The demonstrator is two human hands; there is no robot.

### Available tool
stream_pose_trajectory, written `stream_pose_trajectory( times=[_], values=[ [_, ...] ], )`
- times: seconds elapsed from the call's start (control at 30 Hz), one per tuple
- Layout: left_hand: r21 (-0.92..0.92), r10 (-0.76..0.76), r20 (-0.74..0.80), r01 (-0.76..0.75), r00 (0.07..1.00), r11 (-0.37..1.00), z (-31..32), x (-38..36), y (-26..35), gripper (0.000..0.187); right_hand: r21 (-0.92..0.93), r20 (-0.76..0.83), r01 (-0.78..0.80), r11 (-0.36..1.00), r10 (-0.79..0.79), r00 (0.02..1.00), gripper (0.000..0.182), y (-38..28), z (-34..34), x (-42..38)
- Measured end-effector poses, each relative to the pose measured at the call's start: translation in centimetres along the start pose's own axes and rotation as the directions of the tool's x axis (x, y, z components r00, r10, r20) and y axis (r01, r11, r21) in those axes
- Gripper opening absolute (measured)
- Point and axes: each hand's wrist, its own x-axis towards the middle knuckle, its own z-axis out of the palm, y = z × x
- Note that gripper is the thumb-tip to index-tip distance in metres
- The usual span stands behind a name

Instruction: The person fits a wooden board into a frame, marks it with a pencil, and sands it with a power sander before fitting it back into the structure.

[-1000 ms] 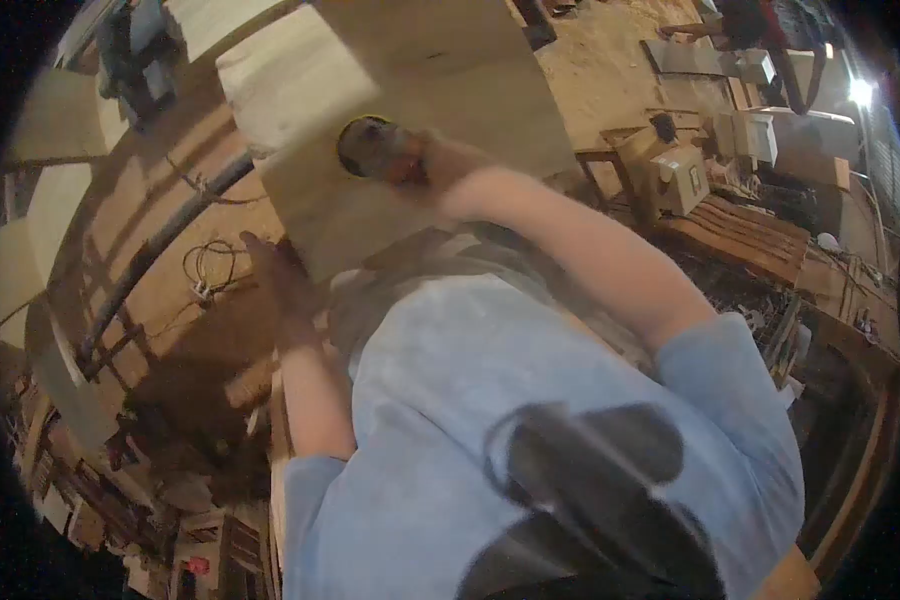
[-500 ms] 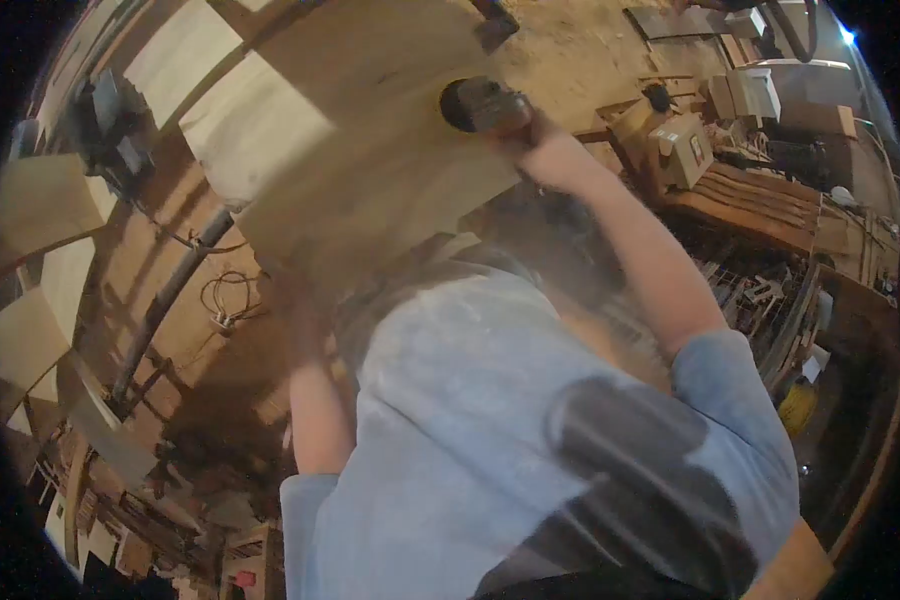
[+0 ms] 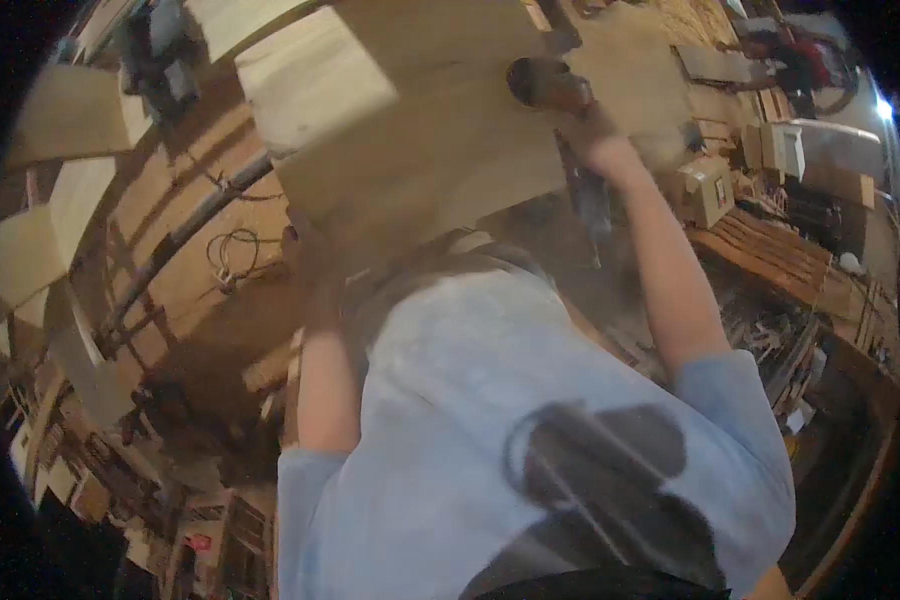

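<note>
My right hand is wrapped round a handheld power sander with a dark round pad. The sander sits over a wide, flat wooden board, towards its right side. Down at the board's near left corner is my left hand, in shadow and smeared, its fingers hard to make out. A paler square panel lies at the board's upper left.
Pale boards stand at the left beside a dark pipe and a coiled cable. To the right are a cardboard box and stacked wooden slats. Another person is at the far upper right.
The view has shifted, so the board and surroundings sit further right and higher. My right hand still holds the sander over the board; my left hand stays by the near left corner.
</note>
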Motion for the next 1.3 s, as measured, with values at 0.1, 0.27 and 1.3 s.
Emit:
stream_pose_trajectory(
  times=[0.1, 0.27, 1.3],
  values=[
    [-0.120, -0.004, 0.000, 0.004, 1.000, 0.993, -0.9, -0.5, -0.1, 0.067, 0.076, 0.170, 0.013, 0.997, -0.025, 0.985, 0.037, -5.6, 3.1, -2.7],
    [-0.543, -0.172, 0.336, 0.340, 0.926, 0.768, -2.4, -0.2, -0.3, 0.081, 0.062, 0.334, 0.140, 0.988, -0.153, 0.930, 0.040, -7.2, 9.3, -2.0],
    [0.000, 0.040, -0.181, -0.040, 0.983, 0.999, 0.7, 0.3, 1.3, 0.075, -0.026, 0.188, 0.104, 0.994, -0.097, 0.977, 0.048, -7.8, 4.6, -2.6]
  ],
)
